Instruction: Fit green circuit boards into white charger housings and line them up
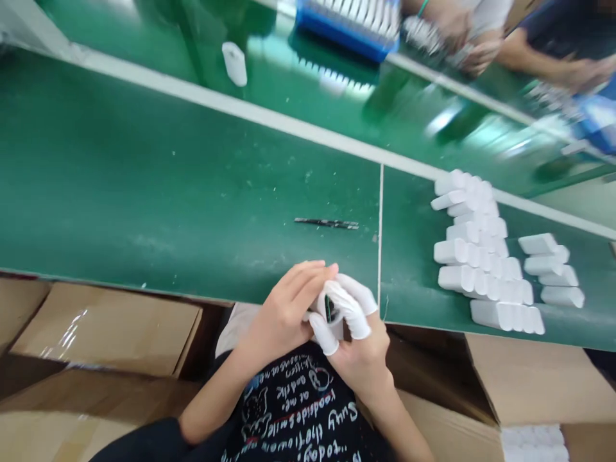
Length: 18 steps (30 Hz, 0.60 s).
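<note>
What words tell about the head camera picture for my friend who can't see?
A person's left hand and right hand, its fingers in white cots, hold a small white object with a dark strip over a green workbench. A thin black strip lies nearby, and white blocks sit in rows to the right.

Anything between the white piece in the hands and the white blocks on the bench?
The right hand has cot-covered fingers around the white piece on that side; beyond them only a thin pale seam in the green mat before the white blocks.
</note>
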### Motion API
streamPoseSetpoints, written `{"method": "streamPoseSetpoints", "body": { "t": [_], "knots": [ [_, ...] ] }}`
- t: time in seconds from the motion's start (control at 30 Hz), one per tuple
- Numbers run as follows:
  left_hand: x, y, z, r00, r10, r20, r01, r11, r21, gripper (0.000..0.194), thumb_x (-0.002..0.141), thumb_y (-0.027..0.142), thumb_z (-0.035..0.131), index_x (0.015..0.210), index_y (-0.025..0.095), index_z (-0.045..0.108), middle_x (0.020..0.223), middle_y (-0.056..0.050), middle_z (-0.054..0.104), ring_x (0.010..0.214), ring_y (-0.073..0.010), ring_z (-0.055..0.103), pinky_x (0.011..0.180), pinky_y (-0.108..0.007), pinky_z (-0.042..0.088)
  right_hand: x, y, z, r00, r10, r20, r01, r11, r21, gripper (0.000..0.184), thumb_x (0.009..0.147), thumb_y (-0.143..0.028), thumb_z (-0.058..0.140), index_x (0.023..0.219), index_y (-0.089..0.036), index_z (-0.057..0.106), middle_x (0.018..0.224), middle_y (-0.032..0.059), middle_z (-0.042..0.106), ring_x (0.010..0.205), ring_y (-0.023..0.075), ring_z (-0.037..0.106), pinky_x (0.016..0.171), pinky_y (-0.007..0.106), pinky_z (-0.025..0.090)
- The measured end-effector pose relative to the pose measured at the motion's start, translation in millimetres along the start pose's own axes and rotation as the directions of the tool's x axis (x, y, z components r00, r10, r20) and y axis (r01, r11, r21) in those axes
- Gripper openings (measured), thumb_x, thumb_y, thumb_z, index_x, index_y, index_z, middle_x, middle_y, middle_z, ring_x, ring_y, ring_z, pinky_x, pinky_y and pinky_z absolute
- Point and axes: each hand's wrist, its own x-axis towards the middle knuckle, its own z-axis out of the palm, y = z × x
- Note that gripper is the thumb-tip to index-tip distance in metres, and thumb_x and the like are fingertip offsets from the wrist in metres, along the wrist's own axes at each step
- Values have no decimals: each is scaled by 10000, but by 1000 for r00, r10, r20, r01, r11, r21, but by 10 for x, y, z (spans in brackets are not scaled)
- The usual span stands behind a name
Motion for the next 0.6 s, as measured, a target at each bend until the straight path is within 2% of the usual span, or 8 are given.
{"method": "streamPoseSetpoints", "body": {
  "t": [0.1, 0.17, 0.2, 0.23, 0.3, 0.4, 0.5, 0.6],
  "knots": [
    [11, -77, 119, 997, 17, -69, -11, 996, 87, 474, 905, 146, 521, 1370, 158, 425, 1215, -137, 617, 1246, -260, 533, 994, -446, 536, 321, 232, -62, 988, -18, 151, 23, 999, -28, 255, 947, -120, 525, 1197, -132, 571, 1125, 124, 625, 1012, 199, 634, 852, 288, 563],
    [13, -146, 174, 990, -52, -130, 72, 986, 150, 531, 910, 181, 539, 1415, 163, 376, 1322, -168, 550, 1267, -269, 521, 995, -452, 537, 745, 513, -84, 965, 98, 245, -72, 991, -112, 221, 931, -157, 555, 1148, -152, 597, 974, 59, 657, 822, 166, 651, 749, 258, 558],
    [10, -180, 191, 987, -76, -145, 99, 982, 161, 529, 914, 195, 537, 1416, 173, 374, 1323, -165, 552, 1260, -273, 531, 979, -454, 548, 1013, 681, -91, 942, 210, 261, -148, 959, -241, 230, 906, -161, 589, 1135, -160, 610, 919, 33, 657, 760, 157, 638, 731, 257, 545],
    [2, -210, 202, 987, -80, -141, 105, 979, 175, 500, 917, 198, 526, 1400, 186, 395, 1304, -154, 571, 1252, -276, 540, 960, -457, 561, 1301, 860, -92, 933, 276, 230, -190, 923, -335, 267, 883, -143, 618, 1150, -149, 615, 901, 37, 655, 772, 172, 631, 764, 282, 531],
    [-29, -259, 218, 992, -64, -107, 86, 973, 213, 427, 917, 189, 507, 1341, 201, 457, 1249, -131, 616, 1245, -291, 550, 921, -458, 586, 1882, 1217, -60, 933, 322, 158, -228, 873, -432, 274, 886, -119, 617, 1159, -99, 611, 914, 82, 651, 847, 213, 627, 816, 323, 503],
    [-98, -321, 267, 995, 42, -88, -17, 961, 275, 366, 901, 149, 491, 1263, 190, 527, 1182, -124, 658, 1225, -306, 569, 885, -434, 609, 2548, 1649, 107, 911, 409, 56, -313, 773, -552, 208, 947, -108, 557, 1149, -74, 594, 998, 114, 634, 954, 237, 615, 882, 392, 493],
    [-157, -384, 354, 977, 169, -133, -119, 940, 321, 330, 873, 73, 498, 1174, 179, 580, 1070, -100, 701, 1152, -281, 622, 890, -382, 605, 2820, 1870, 343, 879, 477, 32, -351, 690, -633, 163, 977, -154, 566, 1125, -92, 596, 1040, 89, 621, 948, 218, 619, 872, 402, 519],
    [-184, -423, 419, 965, 203, -164, -132, 921, 366, 323, 863, 5, 490, 1110, 178, 609, 1020, -62, 711, 1109, -251, 639, 891, -346, 582, 2815, 1910, 488, 862, 503, 57, -333, 649, -684, 269, 990, -228, 579, 1235, -122, 554, 1116, 93, 605, 948, 211, 620, 855, 388, 533]
  ]
}}
